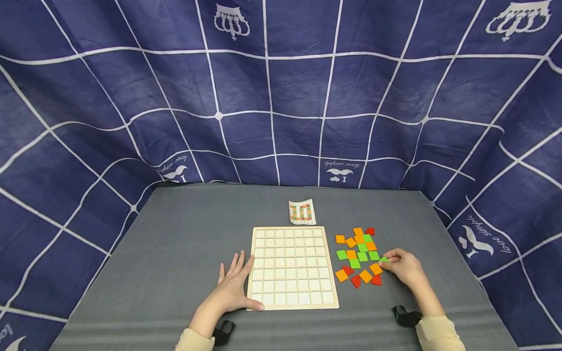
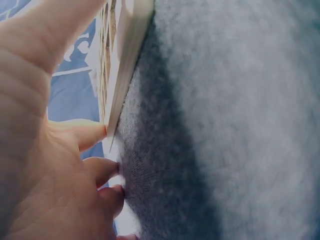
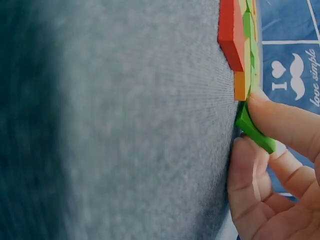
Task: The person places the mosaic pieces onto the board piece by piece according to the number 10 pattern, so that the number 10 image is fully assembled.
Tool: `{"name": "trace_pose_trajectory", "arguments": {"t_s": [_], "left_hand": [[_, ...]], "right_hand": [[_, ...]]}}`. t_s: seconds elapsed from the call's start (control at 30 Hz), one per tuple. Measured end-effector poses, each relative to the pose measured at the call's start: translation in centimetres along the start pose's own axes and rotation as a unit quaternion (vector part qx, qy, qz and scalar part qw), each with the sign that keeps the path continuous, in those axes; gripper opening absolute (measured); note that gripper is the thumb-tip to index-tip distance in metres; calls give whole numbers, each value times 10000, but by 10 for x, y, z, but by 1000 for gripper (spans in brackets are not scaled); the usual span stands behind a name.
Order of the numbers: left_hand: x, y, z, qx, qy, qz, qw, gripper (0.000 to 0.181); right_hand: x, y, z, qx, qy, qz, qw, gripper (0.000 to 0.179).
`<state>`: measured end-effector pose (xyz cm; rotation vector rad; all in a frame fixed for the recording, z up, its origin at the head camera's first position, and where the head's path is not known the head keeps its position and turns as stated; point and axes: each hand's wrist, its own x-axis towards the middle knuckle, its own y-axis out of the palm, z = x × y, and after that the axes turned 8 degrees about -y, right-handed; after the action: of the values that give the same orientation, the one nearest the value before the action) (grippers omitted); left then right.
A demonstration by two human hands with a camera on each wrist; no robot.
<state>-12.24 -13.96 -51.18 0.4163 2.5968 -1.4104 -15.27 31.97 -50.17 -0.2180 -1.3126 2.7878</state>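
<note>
A light wooden grid board [image 1: 291, 268] of square cells lies flat on the grey table. My left hand [image 1: 232, 287] rests at its left side with fingers spread, the thumb on the front left corner and a fingertip at the left edge. My right hand [image 1: 404, 267] pinches a green tile [image 3: 254, 129] between thumb and fingers, one side of it tipped up, at the right of the loose tiles. Beside that tile lie an orange tile [image 3: 241, 84] and a red tile [image 3: 231, 40].
Several flat orange, green [image 1: 362, 256] and red tiles [image 1: 355, 281] are scattered right of the board. A small printed pattern card [image 1: 302, 212] lies behind it. A blue curtain [image 1: 298, 87] with white lines surrounds the grey table [image 1: 189, 234].
</note>
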Motion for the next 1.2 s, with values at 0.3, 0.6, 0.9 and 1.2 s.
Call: {"name": "trace_pose_trajectory", "arguments": {"t_s": [0.3, 0.6, 0.9, 1.2], "left_hand": [[1, 1, 1, -32, -11, -23, 10000, 134], [0, 2, 1, -19, -92, 98, 9999, 135], [0, -1, -1, 17, -124, 105, 9999, 134], [-2, 0, -3, -16, -37, 216, 9998, 133]], "right_hand": [[-1, 5, 15, 366, 30, -443, 9983, 35], [9, 34, 58, 1284, -209, -401, 9907, 37], [25, 84, 127, 2352, -705, 238, 9691, 23], [30, 130, 186, 1998, -1503, 835, 9646, 14]]}}
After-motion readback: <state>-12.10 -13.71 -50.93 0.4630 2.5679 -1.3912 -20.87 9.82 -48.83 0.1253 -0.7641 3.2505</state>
